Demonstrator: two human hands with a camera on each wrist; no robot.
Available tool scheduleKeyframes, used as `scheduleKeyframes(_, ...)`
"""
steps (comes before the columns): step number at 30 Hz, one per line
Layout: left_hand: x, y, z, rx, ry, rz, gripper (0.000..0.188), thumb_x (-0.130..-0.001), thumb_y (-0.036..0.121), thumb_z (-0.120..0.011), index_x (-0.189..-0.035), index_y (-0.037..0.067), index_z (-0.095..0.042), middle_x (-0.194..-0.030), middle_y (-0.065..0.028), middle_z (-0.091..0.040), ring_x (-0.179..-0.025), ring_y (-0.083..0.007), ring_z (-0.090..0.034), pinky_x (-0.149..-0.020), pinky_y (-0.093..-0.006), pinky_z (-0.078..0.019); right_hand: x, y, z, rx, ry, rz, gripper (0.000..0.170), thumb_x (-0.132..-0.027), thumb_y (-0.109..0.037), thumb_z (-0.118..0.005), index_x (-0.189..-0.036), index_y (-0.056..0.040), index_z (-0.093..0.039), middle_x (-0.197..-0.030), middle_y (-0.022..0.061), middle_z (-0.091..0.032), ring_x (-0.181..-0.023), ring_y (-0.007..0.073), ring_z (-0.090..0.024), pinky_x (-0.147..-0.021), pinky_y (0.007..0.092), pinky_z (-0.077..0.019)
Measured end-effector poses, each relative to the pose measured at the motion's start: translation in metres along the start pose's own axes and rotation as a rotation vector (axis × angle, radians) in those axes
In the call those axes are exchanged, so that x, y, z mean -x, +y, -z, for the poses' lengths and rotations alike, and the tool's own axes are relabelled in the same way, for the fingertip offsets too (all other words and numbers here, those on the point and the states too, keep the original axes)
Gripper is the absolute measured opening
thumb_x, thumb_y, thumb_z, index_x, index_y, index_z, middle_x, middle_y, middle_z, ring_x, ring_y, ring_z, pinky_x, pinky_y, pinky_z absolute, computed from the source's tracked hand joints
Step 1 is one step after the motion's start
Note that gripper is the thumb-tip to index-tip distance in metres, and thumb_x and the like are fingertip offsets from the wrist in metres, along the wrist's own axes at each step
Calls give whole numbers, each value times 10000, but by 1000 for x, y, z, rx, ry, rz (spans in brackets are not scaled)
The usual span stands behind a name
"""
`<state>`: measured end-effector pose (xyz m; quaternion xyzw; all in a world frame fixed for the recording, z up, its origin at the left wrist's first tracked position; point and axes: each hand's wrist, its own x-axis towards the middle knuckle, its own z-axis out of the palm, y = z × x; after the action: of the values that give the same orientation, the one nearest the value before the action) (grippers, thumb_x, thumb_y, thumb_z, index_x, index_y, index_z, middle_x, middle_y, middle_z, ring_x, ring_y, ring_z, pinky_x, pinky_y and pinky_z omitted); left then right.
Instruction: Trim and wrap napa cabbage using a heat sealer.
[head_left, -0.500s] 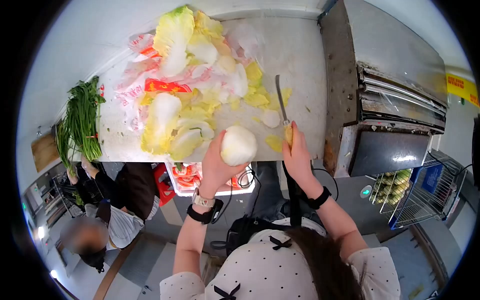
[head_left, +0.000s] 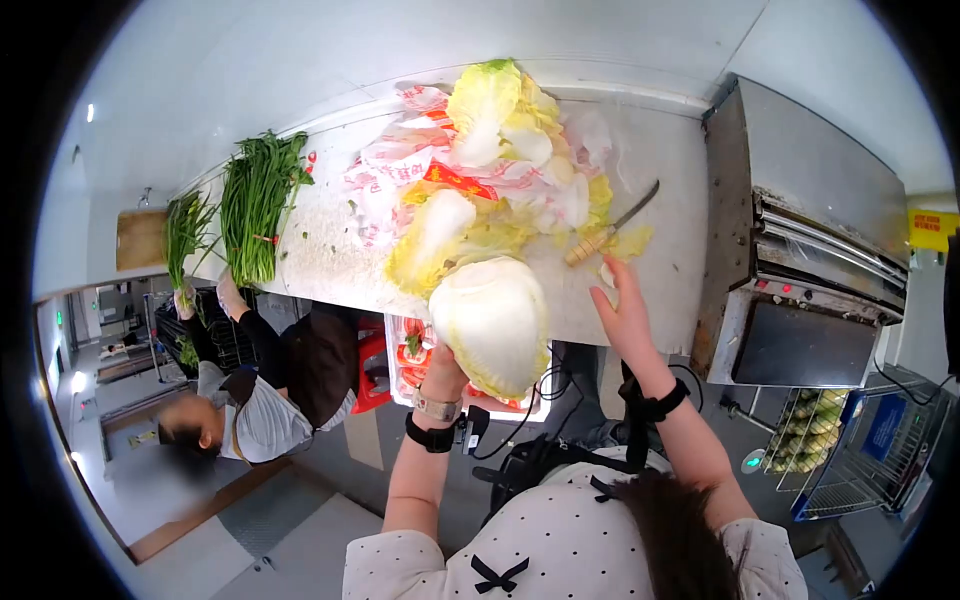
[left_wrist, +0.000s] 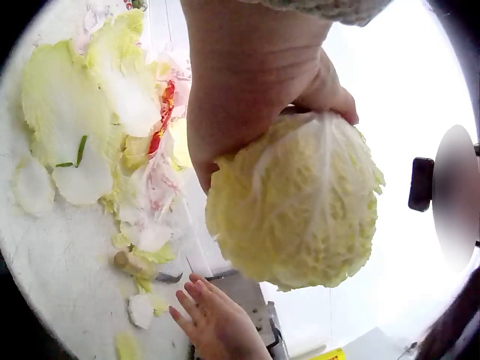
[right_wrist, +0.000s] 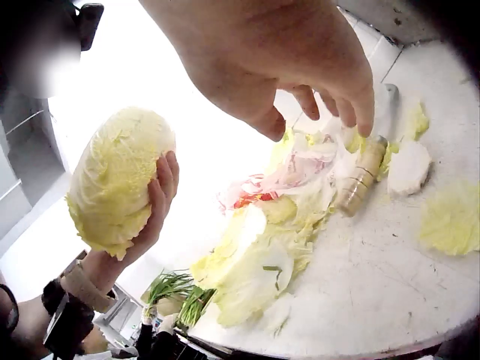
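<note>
A pale napa cabbage (head_left: 490,325) is held up at the table's front edge by my left hand (head_left: 445,375). In the right wrist view the fingers of that hand wrap round the cabbage's side (right_wrist: 120,176). Its crinkled yellow leaf face shows in the left wrist view. My right hand (head_left: 625,310) holds nothing; its fingers are loosely bent above the tabletop, as seen in the right wrist view. Just beyond its fingertips lies a curved knife with a ringed, light-coloured handle (head_left: 588,246), its blade pointing away to the right. A cut cabbage piece (right_wrist: 410,166) lies beside the knife.
Loose cabbage leaves (head_left: 440,232) and printed plastic wrapping (head_left: 395,165) cover the table's middle. Bunches of long green vegetables (head_left: 255,205) lie at the left, near another person. A metal-cased machine (head_left: 810,240) stands at the right. Below the front edge sits a crate with red-wrapped items (head_left: 408,375).
My right hand has let go of the knife, which now lies on the table. The cabbage has been raised and turned from its cut end to its side in my left hand.
</note>
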<state>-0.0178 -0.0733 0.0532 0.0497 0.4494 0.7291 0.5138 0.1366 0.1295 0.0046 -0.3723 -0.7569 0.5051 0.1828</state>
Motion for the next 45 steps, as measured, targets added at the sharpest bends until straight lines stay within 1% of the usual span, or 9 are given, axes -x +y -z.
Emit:
scheduleKeyframes(8,15,25,-36,-75,91,-11,856,-669,402,-713,-1326,24,-316,-1260,-116,-472,-1135,-220,-492,-923,-370,-445,27,-30,39,82,-277,-111,285,-847,-212,-565,-643,-19,-612,-594,100,-582,-604,256,-602,-893,353,-421)
scheduleKeyframes(13,28,25,-32,-83,65,-17,752,-715,370,-639,-1311,18,-346,-1229,-109,-504,-1097,-226,-523,-915,-377,-450,56,-42,28,614,-183,326,848,-646,17,-623,-1397,-146,-262,-1409,240,-187,-1199,430,-359,-991,429,-339)
scheduleKeyframes(15,25,20,-7,-136,45,-64,769,-692,360,-665,-1300,5,-356,-1208,-126,-517,-1081,-247,-534,-907,-383,-455,65,-49,38,280,-289,84,447,-804,-203,-594,-1233,-130,-491,-1036,216,-586,-883,338,-588,-753,387,-469)
scheduleKeyframes(17,31,25,-13,-90,47,-81,780,-676,328,-683,-1303,7,-348,-1220,-125,-504,-1083,-260,-528,-907,-384,-452,77,-58,54,115,-111,-43,396,-913,-313,-458,-675,-33,-603,-485,139,-522,-521,327,-554,-538,382,-430)
scheduleKeyframes(20,28,30,-17,-136,31,-129,789,-685,327,-676,-1316,12,-321,-1224,-128,-491,-1103,-250,-512,-917,-378,-440,91,-48,93,290,-101,-131,421,-897,-355,-455,-684,-27,-609,-599,173,-562,-631,368,-568,-578,410,-435)
scheduleKeyframes(22,28,39,-45,-209,-13,-164,765,-694,294,-651,-1320,14,-312,-1233,-132,-477,-1106,-250,-507,-914,-372,-437,103,-41,116,258,-47,52,186,-856,-206,-540,-944,-45,-566,-742,175,-586,-751,349,-583,-650,412,-442)
scheduleKeyframes(25,22,45,-82,-273,-42,-221,759,-680,247,-645,-1320,12,-311,-1240,-133,-467,-1106,-250,-504,-915,-366,-433,125,-29,147,10,-105,-18,604,-779,-55,-628,-1305,-107,-335,-1085,176,-556,-962,315,-573,-813,392,-450)
scheduleKeyframes(38,-76,36,-374,-1571,-258,-1050,827,-550,308,-779,-1265,72,-436,-1156,-150,-524,-1022,-315,-550,-848,-372,-467,176,42,324,152,58,-129,433,-843,-144,-584,-1249,-91,-444,-984,108,-640,-930,248,-617,-782,335,-478)
scheduleKeyframes(45,-184,-82,-496,-1862,-318,-1040,828,-539,375,-763,-1270,152,-442,-1048,-150,-533,-915,-320,-569,-770,-393,-480,183,89,414,96,143,-119,364,-849,-133,-574,-1199,-72,-494,-943,111,-645,-899,253,-625,-755,338,-480)
